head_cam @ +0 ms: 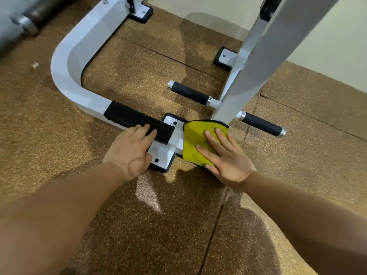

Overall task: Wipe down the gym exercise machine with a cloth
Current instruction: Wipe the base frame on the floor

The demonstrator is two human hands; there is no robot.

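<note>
Pressing flat, fingers spread, right hand (224, 155) holds yellow cloth (195, 143) on white machine frame (65, 64) base, near centre. Left hand (131, 149), fingers straight, rests on black tread (131, 118).

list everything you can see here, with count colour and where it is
machine frame: one, white, curved base on the floor, upright at right
ribbed pad: one, black, on the base bar
foot plates: three, white on black, at the frame's feet
handles: two, black with chrome ends, either side of the upright
cloth: one, yellow, on the base beside the upright
bar: one, dark with a metal end, upper left
floor: brown speckled mats
left hand: rests on the ribbed pad
right hand: flat, presses the cloth
</note>
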